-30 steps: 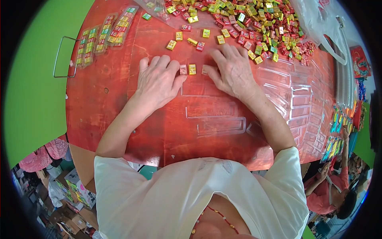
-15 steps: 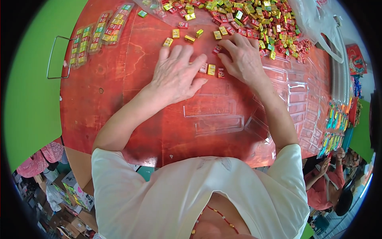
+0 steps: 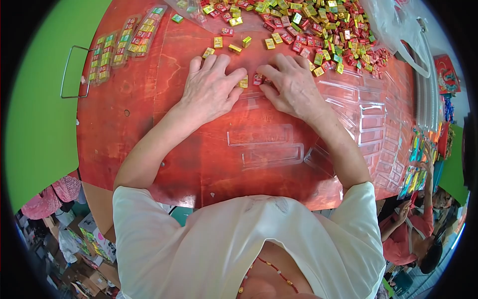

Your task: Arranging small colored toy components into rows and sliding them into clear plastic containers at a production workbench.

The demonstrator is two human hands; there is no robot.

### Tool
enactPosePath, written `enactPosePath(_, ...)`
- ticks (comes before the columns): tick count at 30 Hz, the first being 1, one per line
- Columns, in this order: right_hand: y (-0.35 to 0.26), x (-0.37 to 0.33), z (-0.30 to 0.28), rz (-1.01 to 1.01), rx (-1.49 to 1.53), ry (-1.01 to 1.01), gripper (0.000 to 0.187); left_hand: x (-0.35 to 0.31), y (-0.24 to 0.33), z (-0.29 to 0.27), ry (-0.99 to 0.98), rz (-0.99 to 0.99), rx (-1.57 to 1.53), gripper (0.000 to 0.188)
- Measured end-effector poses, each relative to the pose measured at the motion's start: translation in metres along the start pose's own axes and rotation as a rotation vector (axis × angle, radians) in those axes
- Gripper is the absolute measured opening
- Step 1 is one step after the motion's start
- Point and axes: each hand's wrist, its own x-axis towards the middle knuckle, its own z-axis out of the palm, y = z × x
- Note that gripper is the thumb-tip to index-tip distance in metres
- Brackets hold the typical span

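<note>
My left hand point(image 3: 211, 87) is over the red table with fingers bent, thumb and index finger closed at a small yellow box point(image 3: 243, 82). Facing it, my right hand point(image 3: 291, 88) has its thumb and index finger curled around a small red box point(image 3: 268, 81). Another red box point(image 3: 257, 79) stands between the two hands, beside the yellow one. My fingers partly cover these boxes. Just below them is the faint outline of a clear plastic tray point(image 3: 253, 102). Several loose yellow boxes point(image 3: 218, 42) lie just beyond my left fingertips.
A big heap of small red, yellow and green boxes point(image 3: 323, 25) covers the far side. Clear trays point(image 3: 271, 155) lie nearer me, with more point(image 3: 372, 122) at right. Filled trays point(image 3: 142, 37) lie far left by a wire handle point(image 3: 62, 74). A co-worker point(image 3: 411, 231) sits at right.
Both hands have shifted slightly left, and my right hand has come down toward me. The yellow box now sits at my left fingertips, and a red box has joined the row.
</note>
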Motion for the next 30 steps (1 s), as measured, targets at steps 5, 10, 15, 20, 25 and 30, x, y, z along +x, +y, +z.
enactPosePath(5, -0.005, -0.003, -0.002, 0.033, 0.035, -0.021, 0.029, -0.007, -0.002, -0.005, -0.026, -0.044, -0.015, 0.039)
enactPosePath(10, 0.004, -0.023, -0.010, 0.106, -0.056, -0.085, 0.028, -0.010, 0.001, -0.020, -0.101, -0.119, -0.039, 0.051)
enactPosePath(15, 0.014, -0.028, -0.022, 0.199, -0.075, -0.105, 0.030, -0.030, -0.018, -0.033, -0.073, -0.263, -0.080, 0.059)
enactPosePath(20, -0.016, -0.002, -0.023, 0.063, 0.036, -0.011, 0.030, -0.053, -0.027, -0.045, -0.101, -0.358, -0.073, 0.056)
enactPosePath(25, -0.058, 0.044, 0.005, -0.071, 0.143, -0.044, 0.032, -0.062, -0.027, -0.049, -0.131, -0.402, -0.103, 0.054)
enactPosePath(30, -0.065, 0.056, 0.029, -0.114, 0.050, -0.135, 0.035, -0.064, -0.026, -0.057, -0.159, -0.439, -0.164, 0.057)
